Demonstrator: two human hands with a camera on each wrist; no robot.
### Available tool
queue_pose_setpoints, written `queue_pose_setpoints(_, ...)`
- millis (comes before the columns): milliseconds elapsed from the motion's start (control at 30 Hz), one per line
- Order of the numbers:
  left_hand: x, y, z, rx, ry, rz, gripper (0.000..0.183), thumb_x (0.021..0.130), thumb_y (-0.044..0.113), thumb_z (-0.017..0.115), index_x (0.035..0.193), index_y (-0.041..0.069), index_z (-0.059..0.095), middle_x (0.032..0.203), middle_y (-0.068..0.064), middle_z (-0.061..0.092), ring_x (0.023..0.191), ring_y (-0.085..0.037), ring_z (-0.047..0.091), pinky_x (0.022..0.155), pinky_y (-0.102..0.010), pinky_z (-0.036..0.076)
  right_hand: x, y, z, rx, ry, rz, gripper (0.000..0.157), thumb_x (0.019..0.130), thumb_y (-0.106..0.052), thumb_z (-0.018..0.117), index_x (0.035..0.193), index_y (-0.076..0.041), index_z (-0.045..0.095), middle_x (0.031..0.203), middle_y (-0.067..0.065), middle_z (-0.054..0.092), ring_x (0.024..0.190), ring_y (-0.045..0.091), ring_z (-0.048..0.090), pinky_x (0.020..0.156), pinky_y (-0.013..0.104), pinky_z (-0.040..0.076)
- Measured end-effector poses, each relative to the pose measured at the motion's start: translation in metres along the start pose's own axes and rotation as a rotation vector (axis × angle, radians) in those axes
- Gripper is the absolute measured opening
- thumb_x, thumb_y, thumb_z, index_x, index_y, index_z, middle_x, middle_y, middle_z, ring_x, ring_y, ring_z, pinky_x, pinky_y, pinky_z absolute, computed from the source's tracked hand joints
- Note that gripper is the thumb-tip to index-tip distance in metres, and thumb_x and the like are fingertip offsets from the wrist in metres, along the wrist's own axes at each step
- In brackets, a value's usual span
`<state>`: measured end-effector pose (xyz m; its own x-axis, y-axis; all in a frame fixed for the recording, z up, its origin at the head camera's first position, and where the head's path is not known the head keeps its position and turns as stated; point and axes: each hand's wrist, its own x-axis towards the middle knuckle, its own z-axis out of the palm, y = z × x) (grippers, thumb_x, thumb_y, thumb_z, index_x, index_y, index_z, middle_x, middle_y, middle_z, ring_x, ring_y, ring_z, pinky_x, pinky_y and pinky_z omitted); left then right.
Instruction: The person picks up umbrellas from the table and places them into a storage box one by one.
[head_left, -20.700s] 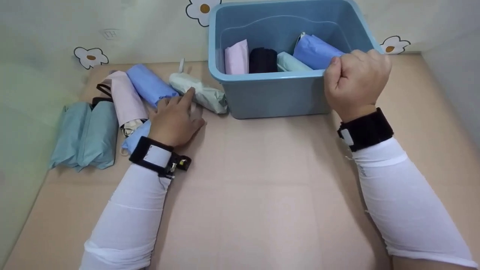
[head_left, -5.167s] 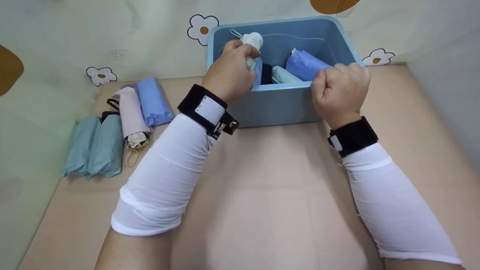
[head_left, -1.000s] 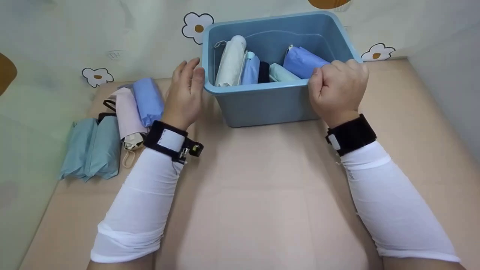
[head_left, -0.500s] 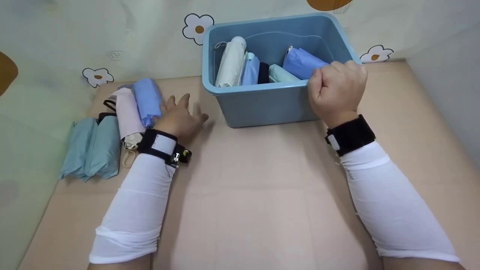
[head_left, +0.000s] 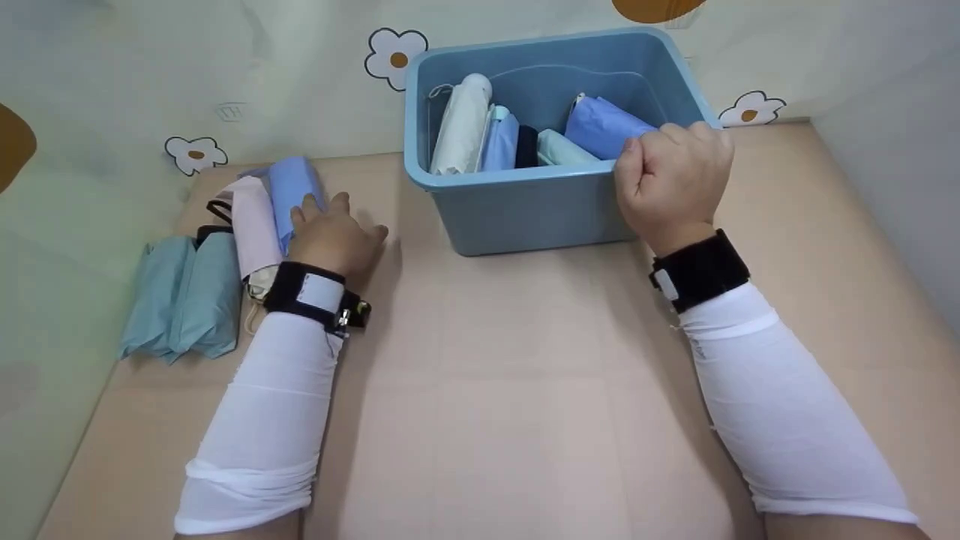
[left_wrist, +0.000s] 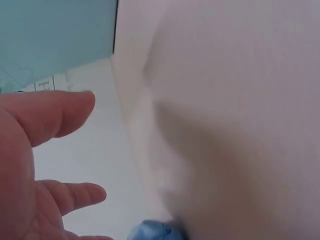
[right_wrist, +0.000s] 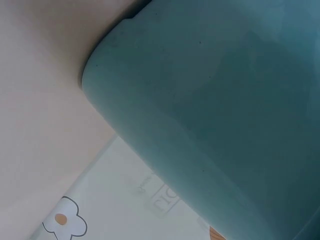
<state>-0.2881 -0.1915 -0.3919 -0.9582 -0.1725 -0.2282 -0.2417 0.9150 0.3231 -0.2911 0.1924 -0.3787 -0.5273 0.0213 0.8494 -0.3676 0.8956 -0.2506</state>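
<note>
In the head view, my left hand (head_left: 337,236) is spread beside and partly over a blue folded umbrella (head_left: 294,184), fingers apart. Whether its fingertips touch the cloth I cannot tell; the left wrist view shows a gap between thumb and fingers, with a bit of blue cloth (left_wrist: 155,231) low down. To the left lie a pink folded umbrella (head_left: 253,221) and two teal rolled bundles (head_left: 180,300) side by side. My right hand (head_left: 679,184) grips the front right rim of a blue plastic bin (head_left: 532,214), its fingertips hidden. Only the bin's outer wall (right_wrist: 200,110) fills the right wrist view.
Inside the bin lie a whitish umbrella (head_left: 461,127), a light blue one (head_left: 500,142), a black roll (head_left: 527,146), a mint bundle (head_left: 566,148) and a larger blue bundle (head_left: 609,127). A flower-patterned wall (head_left: 300,75) stands close behind the bin.
The whitish umbrella and a light blue one went from the table into the bin. Over the last second my left hand moved from the bin's left side down to the blue umbrella. My right hand stays.
</note>
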Motion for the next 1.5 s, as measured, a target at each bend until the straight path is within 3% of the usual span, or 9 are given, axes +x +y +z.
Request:
queue_pose_setpoints(267, 0.003, -0.005, -0.005, 0.019, 0.015, -0.018, 0.088, 0.101, 0.051, 0.057, 0.166, 0.001, 0.023, 0.166, -0.044, 0.001, 0.154, -0.06, 0.012, 0.117, -0.075, 0.03, 0.0, 0.001, 0.001, -0.002, 0.012, -0.008, 0.05, 0.098, -0.031, 0.04, 0.056, -0.002, 0.043, 0.055, 0.016, 0.044, 0.061, 0.04, 0.042, 0.065, 0.053, 0.031)
queue_pose_setpoints(567, 0.008, -0.013, -0.008, 0.057, 0.098, -0.027, 0.075, 0.103, 0.046, 0.054, 0.156, -0.006, 0.041, 0.155, -0.04, 0.035, 0.14, -0.053, 0.036, 0.107, -0.07, 0.04, -0.001, 0.001, 0.0, -0.005, -0.01, 0.015, 0.052, 0.097, -0.034, 0.04, 0.058, -0.001, 0.047, 0.057, 0.018, 0.047, 0.063, 0.041, 0.044, 0.068, 0.055, 0.032)
queue_pose_setpoints(867, 0.015, -0.017, -0.004, 0.092, 0.106, -0.066, 0.072, 0.103, 0.046, 0.057, 0.159, 0.001, 0.041, 0.159, -0.043, 0.027, 0.141, -0.061, 0.032, 0.109, -0.072, 0.037, -0.001, 0.001, 0.002, -0.009, -0.005, 0.008, 0.052, 0.097, -0.033, 0.04, 0.057, -0.002, 0.046, 0.057, 0.017, 0.046, 0.063, 0.041, 0.044, 0.068, 0.055, 0.032)
queue_pose_setpoints(1267, 0.018, -0.019, -0.001, 0.09, 0.137, -0.087, 0.066, 0.101, 0.041, 0.063, 0.156, 0.008, 0.05, 0.15, -0.038, 0.038, 0.131, -0.058, 0.041, 0.101, -0.069, 0.044, 0.0, 0.001, 0.002, 0.005, 0.016, 0.004, 0.05, 0.097, -0.032, 0.04, 0.057, -0.002, 0.045, 0.057, 0.017, 0.045, 0.063, 0.041, 0.043, 0.069, 0.055, 0.032)
queue_pose_setpoints(1500, 0.015, -0.019, -0.003, 0.095, 0.153, -0.075, 0.065, 0.101, 0.04, 0.061, 0.155, 0.005, 0.049, 0.145, -0.04, 0.04, 0.126, -0.06, 0.046, 0.097, -0.069, 0.048, -0.001, 0.001, 0.003, 0.011, 0.023, 0.01, 0.05, 0.097, -0.032, 0.04, 0.058, -0.001, 0.045, 0.057, 0.017, 0.044, 0.063, 0.041, 0.042, 0.07, 0.054, 0.032)
